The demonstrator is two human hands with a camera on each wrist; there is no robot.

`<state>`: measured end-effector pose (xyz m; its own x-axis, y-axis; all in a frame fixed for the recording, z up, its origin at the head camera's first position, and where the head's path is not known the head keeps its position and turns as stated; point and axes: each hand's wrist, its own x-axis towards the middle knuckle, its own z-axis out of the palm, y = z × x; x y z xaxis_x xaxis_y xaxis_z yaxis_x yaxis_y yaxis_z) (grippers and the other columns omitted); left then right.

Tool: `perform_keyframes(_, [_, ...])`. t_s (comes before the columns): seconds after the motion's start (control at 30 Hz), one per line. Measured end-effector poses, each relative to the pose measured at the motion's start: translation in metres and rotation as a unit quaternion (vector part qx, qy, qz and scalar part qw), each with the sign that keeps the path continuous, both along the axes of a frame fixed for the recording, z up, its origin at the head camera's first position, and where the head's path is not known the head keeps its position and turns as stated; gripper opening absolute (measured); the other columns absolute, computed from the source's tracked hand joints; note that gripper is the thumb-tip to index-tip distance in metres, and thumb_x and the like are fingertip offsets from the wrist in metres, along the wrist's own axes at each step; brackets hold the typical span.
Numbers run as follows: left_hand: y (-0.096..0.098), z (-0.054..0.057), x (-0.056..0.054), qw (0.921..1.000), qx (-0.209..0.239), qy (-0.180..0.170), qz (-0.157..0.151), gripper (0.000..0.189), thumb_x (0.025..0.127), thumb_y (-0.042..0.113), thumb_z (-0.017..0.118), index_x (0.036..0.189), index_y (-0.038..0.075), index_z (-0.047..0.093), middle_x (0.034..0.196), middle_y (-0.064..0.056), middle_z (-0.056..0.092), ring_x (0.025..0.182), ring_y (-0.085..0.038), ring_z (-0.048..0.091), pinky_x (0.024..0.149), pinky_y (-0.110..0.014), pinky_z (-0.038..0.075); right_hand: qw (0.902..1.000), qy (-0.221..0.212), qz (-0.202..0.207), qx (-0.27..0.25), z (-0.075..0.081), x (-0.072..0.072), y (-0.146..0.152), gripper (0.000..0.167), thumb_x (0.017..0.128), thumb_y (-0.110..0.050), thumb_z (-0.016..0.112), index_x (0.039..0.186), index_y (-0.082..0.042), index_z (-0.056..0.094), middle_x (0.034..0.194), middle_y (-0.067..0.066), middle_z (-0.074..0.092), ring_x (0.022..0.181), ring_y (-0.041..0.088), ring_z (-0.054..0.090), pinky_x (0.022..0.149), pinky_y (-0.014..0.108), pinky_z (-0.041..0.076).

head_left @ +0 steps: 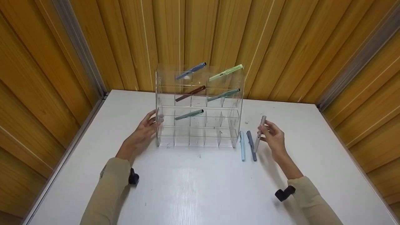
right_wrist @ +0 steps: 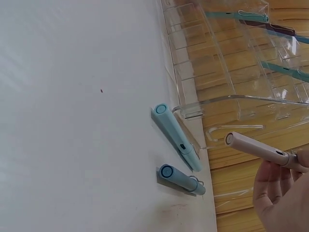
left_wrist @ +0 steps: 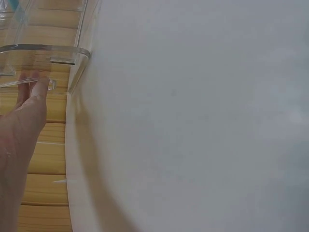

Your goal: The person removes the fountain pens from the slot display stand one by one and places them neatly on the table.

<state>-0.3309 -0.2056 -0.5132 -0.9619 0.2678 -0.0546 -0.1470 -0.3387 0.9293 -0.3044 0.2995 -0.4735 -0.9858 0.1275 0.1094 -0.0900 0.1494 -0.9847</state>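
Note:
A clear acrylic pen rack (head_left: 198, 140) stands on the white table. My left hand (head_left: 147, 126) rests its fingers against the rack's left side; in the left wrist view the fingers (left_wrist: 34, 92) are partly seen through the clear plastic. Right of the rack, my right hand (head_left: 275, 136) pinches a pale pink pen (head_left: 260, 134) between thumb and fingers, held nearly upright. In the right wrist view this pen (right_wrist: 258, 149) points toward the rack. Beside it, a light blue pen (head_left: 242, 147) and a slate-blue pen (head_left: 251, 146) lie on the table, side by side.
The rack's tiers hold a blue pen (head_left: 191, 71), a light green pen (head_left: 225, 72), a dark red pen (head_left: 190, 93), a teal pen (head_left: 224, 94) and a green pen (head_left: 189, 114), all slanted. Wood-look panels (head_left: 200, 37) enclose the table (head_left: 187, 187) at back and sides.

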Motion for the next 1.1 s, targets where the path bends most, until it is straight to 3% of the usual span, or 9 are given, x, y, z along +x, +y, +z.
perform_keyframes(0.2, [-0.001, 0.000, 0.002, 0.9999, -0.002, -0.011, 0.004, 0.082, 0.095, 0.023, 0.074, 0.161, 0.031, 0.026, 0.161, -0.004, 0.030, 0.154, -0.022, 0.029, 0.130, -0.048, 0.014, 0.9999, -0.010, -0.006, 0.007, -0.003, -0.001, 0.003, 0.050, 0.101, -0.029, 0.065, 0.141, -0.002, 0.053, 0.100, -0.010, 0.070, 0.088, 0.002, 0.067, 0.078, 0.021, 0.060])
perform_keyframes(0.63, [-0.001, -0.002, 0.002, 1.0000, 0.008, -0.005, 0.003, 0.082, 0.096, 0.018, 0.072, 0.162, 0.029, 0.025, 0.163, -0.007, 0.027, 0.154, -0.024, 0.028, 0.130, -0.048, 0.015, 0.9995, -0.017, -0.021, 0.015, -0.013, -0.007, 0.013, 0.050, 0.099, -0.027, 0.068, 0.139, 0.000, 0.055, 0.090, -0.015, 0.067, 0.084, 0.002, 0.067, 0.076, 0.021, 0.060])
perform_keyframes(0.87, [0.000, -0.001, 0.000, 0.9999, 0.012, -0.006, -0.003, 0.078, 0.099, 0.014, 0.068, 0.162, 0.029, 0.024, 0.164, -0.007, 0.025, 0.156, -0.025, 0.025, 0.130, -0.047, 0.013, 0.9976, -0.049, -0.042, 0.025, -0.018, -0.011, 0.022, 0.047, 0.100, -0.021, 0.067, 0.140, 0.001, 0.056, 0.087, -0.016, 0.066, 0.080, 0.001, 0.067, 0.072, 0.020, 0.060])
perform_keyframes(1.1, [-0.001, -0.001, 0.000, 0.9999, 0.012, -0.013, -0.002, 0.073, 0.100, 0.013, 0.065, 0.160, 0.033, 0.028, 0.164, -0.004, 0.027, 0.155, -0.022, 0.027, 0.131, -0.047, 0.013, 0.9943, -0.057, -0.042, 0.080, -0.025, -0.015, 0.026, 0.049, 0.098, -0.027, 0.070, 0.138, 0.000, 0.059, 0.086, -0.015, 0.064, 0.078, 0.000, 0.065, 0.070, 0.018, 0.060])
